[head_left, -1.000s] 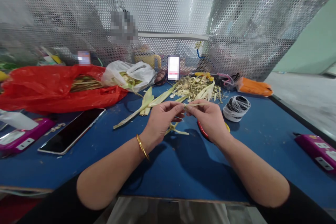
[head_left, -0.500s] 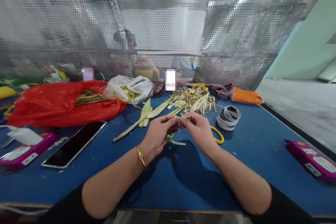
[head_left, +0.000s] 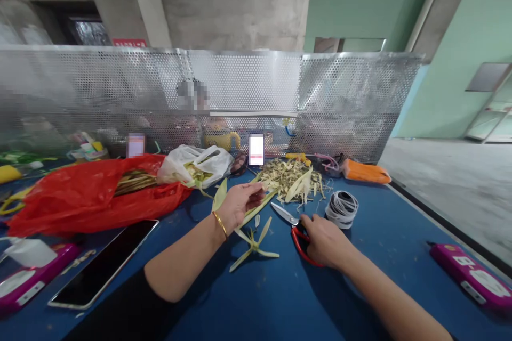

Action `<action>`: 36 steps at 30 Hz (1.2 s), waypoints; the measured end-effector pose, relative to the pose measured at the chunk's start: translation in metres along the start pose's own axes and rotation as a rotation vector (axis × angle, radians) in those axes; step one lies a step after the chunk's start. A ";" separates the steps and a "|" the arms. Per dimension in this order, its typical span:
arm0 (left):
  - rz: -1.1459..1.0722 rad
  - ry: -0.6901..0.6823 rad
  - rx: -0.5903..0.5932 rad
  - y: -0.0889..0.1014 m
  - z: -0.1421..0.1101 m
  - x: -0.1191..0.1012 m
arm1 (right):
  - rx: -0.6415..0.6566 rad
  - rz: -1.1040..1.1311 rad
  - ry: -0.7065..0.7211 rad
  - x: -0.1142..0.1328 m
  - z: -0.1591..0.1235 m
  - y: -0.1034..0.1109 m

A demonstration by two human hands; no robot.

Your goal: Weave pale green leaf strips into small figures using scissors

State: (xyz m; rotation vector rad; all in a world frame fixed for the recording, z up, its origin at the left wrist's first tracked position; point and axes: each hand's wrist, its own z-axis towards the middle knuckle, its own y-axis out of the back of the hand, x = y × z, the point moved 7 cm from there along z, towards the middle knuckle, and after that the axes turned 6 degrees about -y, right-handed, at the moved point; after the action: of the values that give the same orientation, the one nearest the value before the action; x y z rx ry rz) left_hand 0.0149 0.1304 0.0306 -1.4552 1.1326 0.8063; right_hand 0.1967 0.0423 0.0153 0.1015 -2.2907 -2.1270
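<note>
My right hand (head_left: 326, 240) is closed over the handles of a pair of scissors (head_left: 285, 214), which rest on the table with a red loop showing and the blades toward the far left. My left hand (head_left: 238, 206), with a gold bangle at its wrist, hovers over pale husk leaves; its thumb and fingers are pressed together, and what they pinch, if anything, cannot be made out. Below it lies a star-shaped piece of knotted husk strips (head_left: 254, 246). Long husk leaves (head_left: 219, 196) stick out behind the left hand, partly covered by it.
Husk scraps (head_left: 288, 178) are heaped at the back, beside a ball of grey-white twine (head_left: 342, 209). On the left lie a red plastic bag (head_left: 80, 197), a white bag (head_left: 196, 165) and a phone (head_left: 106, 264). A purple power strip (head_left: 472, 277) is at right; a perforated metal screen (head_left: 248, 80) stands behind.
My hands, pinching together over the husk before, have parted. The right hand has come down to the right onto the scissors; the left has drawn slightly left. The view has tilted up.
</note>
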 end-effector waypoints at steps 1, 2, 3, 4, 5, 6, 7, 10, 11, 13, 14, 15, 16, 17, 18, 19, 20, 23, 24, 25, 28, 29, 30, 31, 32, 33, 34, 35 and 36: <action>-0.018 0.021 -0.005 0.001 0.004 0.003 | 0.004 0.025 -0.008 -0.001 0.000 -0.001; -0.025 0.034 -0.004 0.003 0.008 0.006 | 0.004 0.068 -0.014 -0.003 -0.001 -0.001; -0.031 0.046 -0.004 0.005 0.011 0.009 | -0.002 0.128 -0.011 -0.006 -0.003 -0.001; -0.041 0.062 -0.003 0.007 0.014 0.012 | -0.009 0.206 -0.013 -0.010 -0.004 0.000; -0.057 0.083 -0.007 0.010 0.016 0.015 | -0.019 0.314 -0.019 -0.014 -0.005 0.000; -0.082 0.103 -0.014 0.012 0.018 0.017 | -0.024 0.453 -0.022 -0.019 -0.005 0.000; -0.112 0.119 -0.023 0.014 0.020 0.019 | -0.014 0.616 -0.028 -0.023 -0.004 -0.002; -0.195 0.135 -0.053 0.017 0.024 0.020 | -0.003 1.032 -0.052 -0.029 0.003 -0.007; -0.213 0.144 -0.056 0.017 0.025 0.020 | -0.022 1.095 -0.063 -0.030 0.005 -0.008; -0.233 0.160 -0.047 0.016 0.027 0.022 | -0.061 1.107 -0.086 -0.029 0.007 -0.009; -0.236 0.164 -0.040 0.015 0.027 0.022 | -0.061 1.079 -0.099 -0.027 0.006 -0.009; -0.235 0.163 -0.032 0.014 0.027 0.023 | -0.045 1.042 -0.112 -0.025 0.005 -0.010; -0.230 0.160 -0.023 0.014 0.027 0.024 | -0.020 1.002 -0.124 -0.022 0.003 -0.011; -0.224 0.156 -0.015 0.013 0.027 0.025 | 0.004 0.966 -0.132 -0.020 0.001 -0.011; -0.215 0.153 -0.006 0.012 0.027 0.026 | 0.025 0.933 -0.137 -0.018 -0.002 -0.011; -0.205 0.152 0.005 0.012 0.026 0.027 | 0.039 0.907 -0.139 -0.016 -0.003 -0.010; -0.192 0.153 0.017 0.011 0.025 0.029 | 0.046 0.891 -0.139 -0.014 -0.005 -0.008; -0.145 0.160 0.051 0.007 0.022 0.034 | 0.035 0.881 -0.139 -0.009 -0.006 -0.004; -0.131 0.158 0.063 0.006 0.021 0.035 | 0.032 0.881 -0.141 -0.008 -0.006 -0.003; -0.121 0.154 0.072 0.005 0.020 0.036 | 0.030 0.880 -0.142 -0.007 -0.007 -0.002; -0.108 0.134 0.089 0.002 0.018 0.038 | 0.013 0.863 -0.142 -0.006 -0.009 0.000; -0.103 0.128 0.093 0.001 0.017 0.038 | 0.002 0.852 -0.140 -0.006 -0.009 0.001; -0.097 0.121 0.096 0.000 0.016 0.038 | -0.011 0.842 -0.136 -0.006 -0.010 0.001; -0.090 0.116 0.100 -0.001 0.015 0.038 | -0.025 0.837 -0.128 -0.006 -0.010 0.001; -0.082 0.112 0.105 -0.002 0.014 0.038 | -0.038 0.839 -0.113 -0.005 -0.010 0.000; -0.075 0.109 0.107 -0.002 0.014 0.038 | -0.054 0.848 -0.094 -0.005 -0.009 0.000; -0.068 0.108 0.107 -0.003 0.013 0.039 | -0.073 0.860 -0.072 -0.005 -0.008 -0.001; -0.061 0.107 0.106 -0.003 0.012 0.039 | -0.094 0.872 -0.054 -0.005 -0.007 -0.002; -0.054 0.106 0.103 -0.004 0.012 0.039 | -0.117 0.880 -0.040 -0.006 -0.007 -0.002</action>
State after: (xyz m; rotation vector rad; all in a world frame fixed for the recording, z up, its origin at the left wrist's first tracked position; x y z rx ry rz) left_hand 0.0318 0.1336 -0.0063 -1.4498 1.1923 0.6303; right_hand 0.2032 0.0358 0.0137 -0.7920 -1.7044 -1.7476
